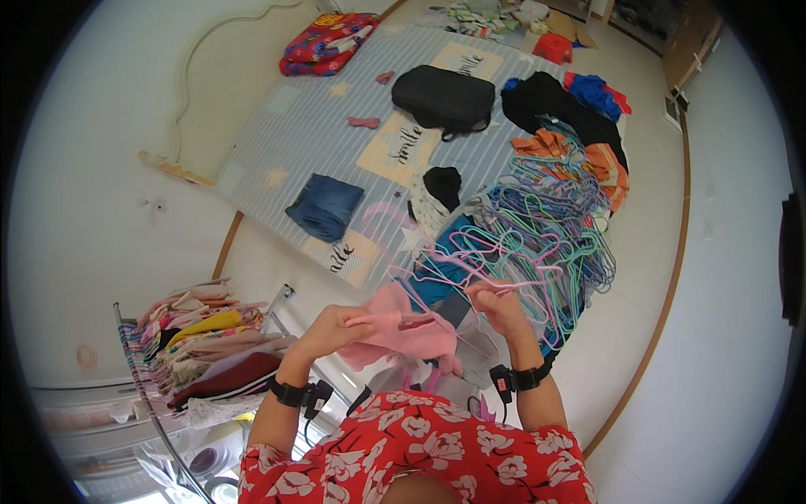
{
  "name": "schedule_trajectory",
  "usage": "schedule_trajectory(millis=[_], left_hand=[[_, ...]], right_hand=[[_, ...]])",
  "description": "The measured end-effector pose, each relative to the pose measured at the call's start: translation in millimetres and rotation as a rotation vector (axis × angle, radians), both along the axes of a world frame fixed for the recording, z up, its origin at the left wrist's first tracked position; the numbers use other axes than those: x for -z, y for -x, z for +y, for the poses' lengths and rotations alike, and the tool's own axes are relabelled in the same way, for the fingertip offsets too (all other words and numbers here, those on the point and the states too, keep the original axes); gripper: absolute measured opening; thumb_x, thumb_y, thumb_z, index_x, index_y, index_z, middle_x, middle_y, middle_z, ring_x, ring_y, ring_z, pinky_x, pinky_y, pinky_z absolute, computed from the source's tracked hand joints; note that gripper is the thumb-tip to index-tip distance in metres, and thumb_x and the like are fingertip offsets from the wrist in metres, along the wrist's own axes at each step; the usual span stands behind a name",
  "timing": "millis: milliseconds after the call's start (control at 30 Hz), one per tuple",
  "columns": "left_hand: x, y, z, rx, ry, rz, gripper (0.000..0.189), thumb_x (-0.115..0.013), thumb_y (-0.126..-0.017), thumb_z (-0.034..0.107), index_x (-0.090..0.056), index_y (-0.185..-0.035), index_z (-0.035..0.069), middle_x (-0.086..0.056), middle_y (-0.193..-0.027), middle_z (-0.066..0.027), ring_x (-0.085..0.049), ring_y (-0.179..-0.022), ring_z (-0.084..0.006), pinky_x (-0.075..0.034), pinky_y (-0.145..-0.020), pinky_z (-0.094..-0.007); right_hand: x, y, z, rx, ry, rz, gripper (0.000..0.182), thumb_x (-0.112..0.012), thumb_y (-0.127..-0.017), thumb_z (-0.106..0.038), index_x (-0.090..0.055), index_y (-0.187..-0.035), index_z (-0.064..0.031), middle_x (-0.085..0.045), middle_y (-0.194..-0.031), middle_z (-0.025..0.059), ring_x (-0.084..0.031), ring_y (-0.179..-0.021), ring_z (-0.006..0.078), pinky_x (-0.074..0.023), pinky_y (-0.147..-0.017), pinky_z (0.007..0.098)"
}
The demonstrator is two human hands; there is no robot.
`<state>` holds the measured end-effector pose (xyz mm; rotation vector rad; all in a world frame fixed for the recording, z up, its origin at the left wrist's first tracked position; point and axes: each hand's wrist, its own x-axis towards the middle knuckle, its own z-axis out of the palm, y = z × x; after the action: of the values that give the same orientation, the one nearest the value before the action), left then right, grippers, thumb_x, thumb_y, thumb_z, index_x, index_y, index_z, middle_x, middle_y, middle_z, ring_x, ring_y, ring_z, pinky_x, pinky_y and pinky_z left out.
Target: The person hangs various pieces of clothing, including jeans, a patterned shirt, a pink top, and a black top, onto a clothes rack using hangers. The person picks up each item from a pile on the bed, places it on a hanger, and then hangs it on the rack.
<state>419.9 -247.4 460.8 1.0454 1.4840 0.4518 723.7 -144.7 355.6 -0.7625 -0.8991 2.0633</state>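
My left hand (pixel 337 331) pinches the edge of a pink garment (pixel 397 334) in front of my body. With my right hand (pixel 500 302) I grip a pink plastic clothes hanger (pixel 463 257), whose blurred hook points up and to the left. The hanger's lower part runs towards the garment; how far it sits inside the neck opening I cannot tell. Beyond my right hand lies a large heap of hangers (pixel 548 214) in blue, green, purple and pink, on top of clothes at the bed's edge.
Folded jeans (pixel 327 206), a black bag (pixel 444 97) and a folded red patterned bundle (pixel 327 43) lie on the striped bed (pixel 264 176). A metal rack (pixel 148 397) full of hung clothes stands at the left. Black and orange clothes (pixel 607 167) lie beyond the hangers.
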Motion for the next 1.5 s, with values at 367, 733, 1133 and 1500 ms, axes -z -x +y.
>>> schedule_trajectory(millis=[367, 733, 1133, 1500], left_hand=[[-65, 45, -72, -0.062, -0.348, -0.008, 0.022, -0.062, -0.079, -0.001, -0.068, -0.100, -0.004, -0.071, -0.095, -0.0066, -0.061, -0.086, -0.0090, -0.049, -0.079, -0.0234], [-40, 134, -167, -0.420, -0.781, 0.557, 0.022, -0.066, -0.080, 0.007, -0.063, -0.101, 0.003, -0.059, -0.088, -0.0085, -0.056, -0.085, -0.0192, -0.047, -0.074, -0.0311], [12, 159, -249, -0.665, -0.617, 0.201, 0.031, -0.051, -0.079, -0.009, -0.060, -0.108, -0.003, -0.064, -0.095, -0.0112, -0.064, -0.086, -0.0148, -0.051, -0.075, -0.0282], [-15, 174, -296, -0.684, -0.385, -0.604, 0.028, -0.051, -0.080, -0.005, -0.059, -0.107, 0.000, -0.061, -0.095, -0.0007, -0.056, -0.090, -0.0072, -0.045, -0.076, -0.0200]], right_hand=[[-88, 135, -45, -0.749, -0.633, -0.096, 0.051, -0.084, -0.066, -0.020, -0.069, -0.114, -0.0078, -0.052, -0.072, -0.0029, -0.043, -0.065, 0.0080, -0.0366, -0.059, 0.0241], [-98, 235, -127, -0.769, -0.337, -0.141, 0.016, -0.067, -0.090, -0.017, -0.064, -0.094, -0.0024, -0.059, -0.082, -0.0026, -0.050, -0.075, 0.0050, -0.0424, -0.067, 0.0216], [-121, 321, -201, -0.832, -0.791, -0.308, 0.020, -0.064, -0.091, -0.020, -0.065, -0.096, -0.0010, -0.059, -0.078, -0.0022, -0.050, -0.072, 0.0051, -0.0421, -0.062, 0.0231], [-118, 350, -213, -0.680, -0.871, -0.358, 0.024, -0.069, -0.086, -0.021, -0.062, -0.101, -0.0033, -0.056, -0.072, 0.0005, -0.048, -0.063, 0.0086, -0.0405, -0.058, 0.0236]])
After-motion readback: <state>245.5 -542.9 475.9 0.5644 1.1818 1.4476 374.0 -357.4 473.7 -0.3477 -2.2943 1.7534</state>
